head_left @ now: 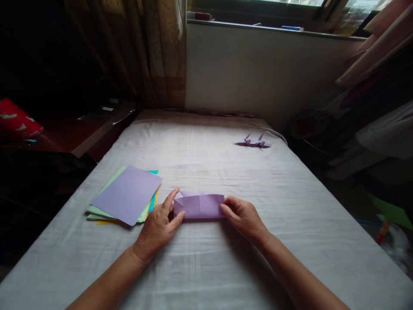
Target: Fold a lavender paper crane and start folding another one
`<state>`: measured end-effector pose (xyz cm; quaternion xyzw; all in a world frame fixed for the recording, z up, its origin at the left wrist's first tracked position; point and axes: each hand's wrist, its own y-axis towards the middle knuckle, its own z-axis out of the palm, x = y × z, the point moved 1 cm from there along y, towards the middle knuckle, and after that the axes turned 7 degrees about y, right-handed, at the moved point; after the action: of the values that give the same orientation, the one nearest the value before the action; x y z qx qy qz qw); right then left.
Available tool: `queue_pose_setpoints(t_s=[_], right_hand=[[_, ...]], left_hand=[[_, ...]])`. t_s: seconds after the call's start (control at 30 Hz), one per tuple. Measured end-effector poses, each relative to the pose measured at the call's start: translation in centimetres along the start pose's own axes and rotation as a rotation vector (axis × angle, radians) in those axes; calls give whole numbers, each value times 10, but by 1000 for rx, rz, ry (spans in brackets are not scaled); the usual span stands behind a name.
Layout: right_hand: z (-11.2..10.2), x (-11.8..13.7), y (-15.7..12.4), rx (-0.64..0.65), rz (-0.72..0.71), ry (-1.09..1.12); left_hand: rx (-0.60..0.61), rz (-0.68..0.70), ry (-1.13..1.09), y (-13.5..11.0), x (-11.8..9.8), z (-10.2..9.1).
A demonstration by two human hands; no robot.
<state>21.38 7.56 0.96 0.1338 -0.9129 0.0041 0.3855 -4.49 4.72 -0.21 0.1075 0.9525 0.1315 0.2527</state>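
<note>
A purple sheet of origami paper, folded into a wide strip with creases across it, is held just above the white cloth between both hands. My left hand grips its left end, with the thumb at the lower front and the index finger at the top corner. At the right end, my right hand pinches the paper between thumb and bent fingers. To the left of my left hand lies a fanned stack of coloured paper, with a purple sheet on top and green, blue and yellow edges showing below.
A folded purple origami figure with upright points stands at the far right of the cloth-covered table. A dark wooden surface with a red patterned object adjoins on the left. Clothes hang at the right.
</note>
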Motion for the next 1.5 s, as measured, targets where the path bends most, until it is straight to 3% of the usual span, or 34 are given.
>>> queue_pose_setpoints(t_s=[0.07, 0.13, 0.2, 0.3, 0.4, 0.5, 0.77, 1.5], right_hand=[[7, 1, 2, -49, 68, -87], [13, 1, 2, -90, 87, -163], [17, 1, 1, -124, 79, -191], [20, -1, -2, -174, 42, -193], [21, -1, -5, -211, -3, -183], [22, -1, -8, -238, -53, -203], [23, -3, -8, -310, -74, -216], [24, -4, -6, -294, -54, -233]], left_hand=[[-127, 58, 86, 1, -5, 0], [-216, 207, 200, 2, -13, -1], [-181, 378, 278, 1, -25, 1], [-7, 541, 277, -2, -41, 9], [140, 536, 285, -5, -47, 21], [202, 537, 312, -7, -44, 29], [336, 534, 294, 0, -41, 25], [351, 475, 258, -2, -40, 27]])
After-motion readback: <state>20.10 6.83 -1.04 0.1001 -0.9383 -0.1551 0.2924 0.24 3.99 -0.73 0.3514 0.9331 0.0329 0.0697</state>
